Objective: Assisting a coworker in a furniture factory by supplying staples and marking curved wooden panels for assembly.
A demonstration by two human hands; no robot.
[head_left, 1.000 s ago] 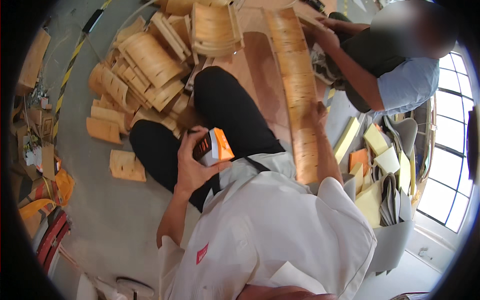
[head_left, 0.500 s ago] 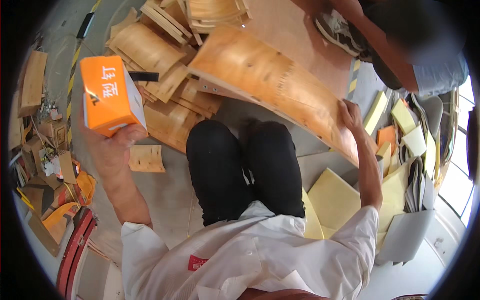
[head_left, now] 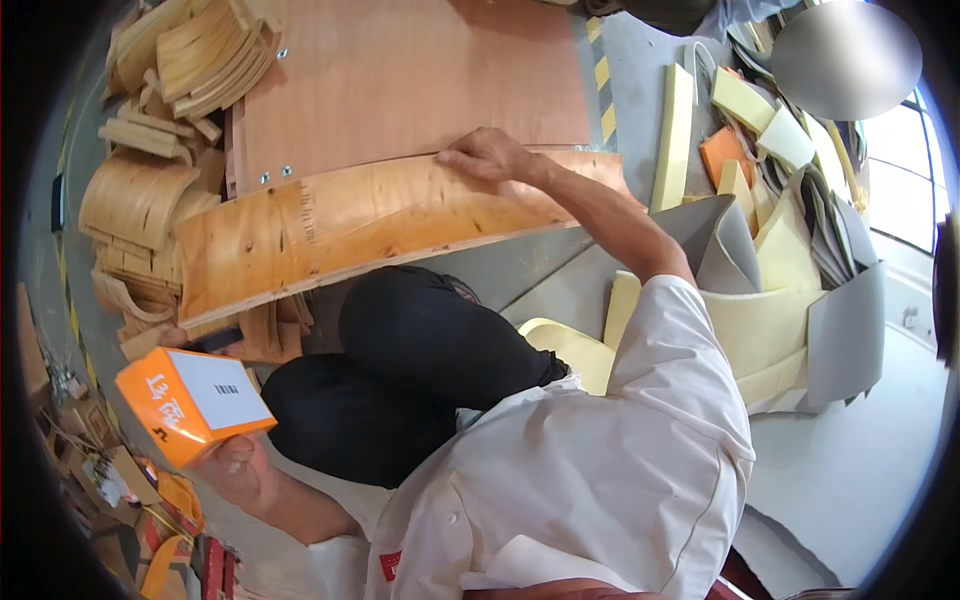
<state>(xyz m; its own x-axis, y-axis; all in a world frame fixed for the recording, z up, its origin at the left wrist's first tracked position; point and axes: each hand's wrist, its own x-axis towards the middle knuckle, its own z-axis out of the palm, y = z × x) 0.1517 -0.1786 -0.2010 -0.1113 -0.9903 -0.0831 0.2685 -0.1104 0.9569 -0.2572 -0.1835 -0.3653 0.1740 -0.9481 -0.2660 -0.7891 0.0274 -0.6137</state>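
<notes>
My left hand (head_left: 238,470), at the lower left, is closed round an orange and white cardboard box (head_left: 190,405). Behind the box shows a dark bar-like piece (head_left: 212,340); how it is held is hidden. A long, curved plywood panel (head_left: 380,220) stretches across in front of my knees. Its far edge is gripped by my right hand (head_left: 487,157), with the thumb and fingers bent over the edge. The panel's left end is close above the box and the dark piece.
Curved plywood pieces (head_left: 140,200) lie piled at the left. Beyond the panel is a flat reddish-brown board (head_left: 420,75) with metal fittings. Yellow and grey foam sheets (head_left: 780,260) crowd the right side. Another person's clothing (head_left: 680,12) shows at the top.
My view and body have turned right. The panel now lies more level across my knees, and my right hand holds its far edge. The box has tilted and come lower.
</notes>
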